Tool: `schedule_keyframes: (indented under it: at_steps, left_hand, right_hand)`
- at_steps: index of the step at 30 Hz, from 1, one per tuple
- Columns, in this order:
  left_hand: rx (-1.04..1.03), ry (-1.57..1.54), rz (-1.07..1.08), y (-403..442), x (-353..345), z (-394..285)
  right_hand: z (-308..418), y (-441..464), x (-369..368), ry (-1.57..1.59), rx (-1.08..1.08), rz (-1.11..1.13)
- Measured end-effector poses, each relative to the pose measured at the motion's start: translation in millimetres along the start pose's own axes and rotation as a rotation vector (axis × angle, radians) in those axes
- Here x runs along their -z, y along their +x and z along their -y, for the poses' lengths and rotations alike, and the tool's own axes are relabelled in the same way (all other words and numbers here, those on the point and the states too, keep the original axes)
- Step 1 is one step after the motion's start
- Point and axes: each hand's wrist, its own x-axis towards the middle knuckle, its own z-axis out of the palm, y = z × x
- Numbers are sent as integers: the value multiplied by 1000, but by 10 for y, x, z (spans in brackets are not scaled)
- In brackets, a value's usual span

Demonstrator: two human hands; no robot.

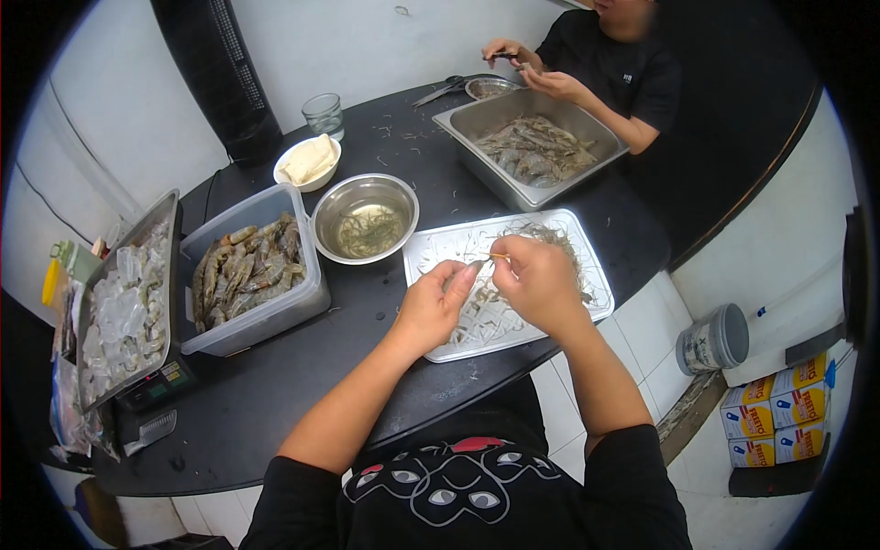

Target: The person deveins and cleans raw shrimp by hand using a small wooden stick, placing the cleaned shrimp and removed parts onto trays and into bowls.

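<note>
Over a white ridged tray [486, 349], my left hand [431, 307] is closed, thumb and forefinger pinching a small greyish shrimp [478, 264] that is mostly hidden by the fingers. Close beside it, my right hand [543, 286] is closed on a thin yellowish toothpick [499, 256], its tip at the shrimp. Pale bits of shrimp are scattered in the tray, and a heap of shrimp legs and feelers [550, 236] lies along its far right side.
Left of the tray stand a steel bowl [323, 240] of cloudy water and feelers, a plastic tub [252, 339] of shrimp, and a tray of iced shrimp [128, 302] on a scale. Across the table, a person handles shrimp behind a deep steel pan [513, 197]. A glass [324, 116] stands farther back.
</note>
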Motion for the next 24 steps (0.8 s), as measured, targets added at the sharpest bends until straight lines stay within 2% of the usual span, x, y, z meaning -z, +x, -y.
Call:
schedule_keyframes:
  at_steps: [2,8,16,24]
  left_hand:
    - [5,-32,16,5,-3,13]
    - [84,-213,89,41,-31,156]
    - [85,-298,69,62,2,130]
    - [82,-270,80,74,24,173]
  right_hand:
    - [35,20,66,105,-162,100]
    - [-127,35,115,410,-290,103]
    - [-406,185,374,148,-266,231]
    - [-694,254,278,188,-277,356]
